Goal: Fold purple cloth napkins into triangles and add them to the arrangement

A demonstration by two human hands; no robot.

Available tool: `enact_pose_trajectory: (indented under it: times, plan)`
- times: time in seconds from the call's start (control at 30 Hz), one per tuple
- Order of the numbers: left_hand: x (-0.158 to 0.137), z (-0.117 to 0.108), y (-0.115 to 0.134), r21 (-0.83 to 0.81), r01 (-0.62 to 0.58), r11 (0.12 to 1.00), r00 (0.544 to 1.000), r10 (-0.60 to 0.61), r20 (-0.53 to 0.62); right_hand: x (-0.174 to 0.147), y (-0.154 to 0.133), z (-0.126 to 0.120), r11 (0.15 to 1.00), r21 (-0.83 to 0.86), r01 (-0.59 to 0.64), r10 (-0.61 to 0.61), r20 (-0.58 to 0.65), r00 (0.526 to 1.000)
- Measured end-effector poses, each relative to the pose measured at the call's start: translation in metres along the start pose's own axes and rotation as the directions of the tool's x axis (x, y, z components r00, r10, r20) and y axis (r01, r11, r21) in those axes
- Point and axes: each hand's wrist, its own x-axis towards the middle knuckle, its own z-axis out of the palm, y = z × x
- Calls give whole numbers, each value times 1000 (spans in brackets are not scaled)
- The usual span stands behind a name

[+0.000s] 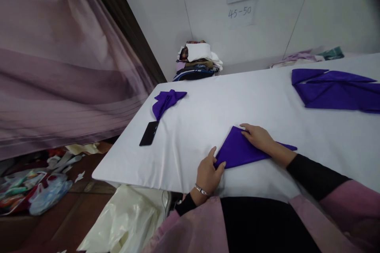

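In front of me a purple cloth napkin (242, 148) lies folded into a pointed, roughly triangular shape on the white-covered table (196, 138). My left hand (208, 174), with a bracelet at the wrist, is at the napkin's lower left corner, its thumb on top and fingers at the edge. On the upper edge my right hand (259, 137) pinches the fabric between thumb and fingers; its forearm crosses the cloth. A narrow tip of the napkin (289, 147) shows to the right of that forearm.
A knotted purple cloth (166, 102) and a black phone (149, 133) lie at the table's left. More purple fabric (335, 91) is at the right. Folded clothes (197, 61) are stacked beyond the far edge. A curtain (65, 55) hangs left; bags (49, 193) lie on the floor.
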Motion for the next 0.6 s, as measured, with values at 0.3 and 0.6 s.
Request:
enact_pose_trajectory:
  times: [0.3, 0.6]
  plan:
    - [-9, 6, -14, -41, -102, 994, 985, 95, -146, 2, -2, 8, 990, -140, -8, 3, -36, 999]
    - [-12, 3, -21, -42, -140, 989, 979, 131, -159, 2, 0, 15, 980, -197, 14, -22, -43, 999]
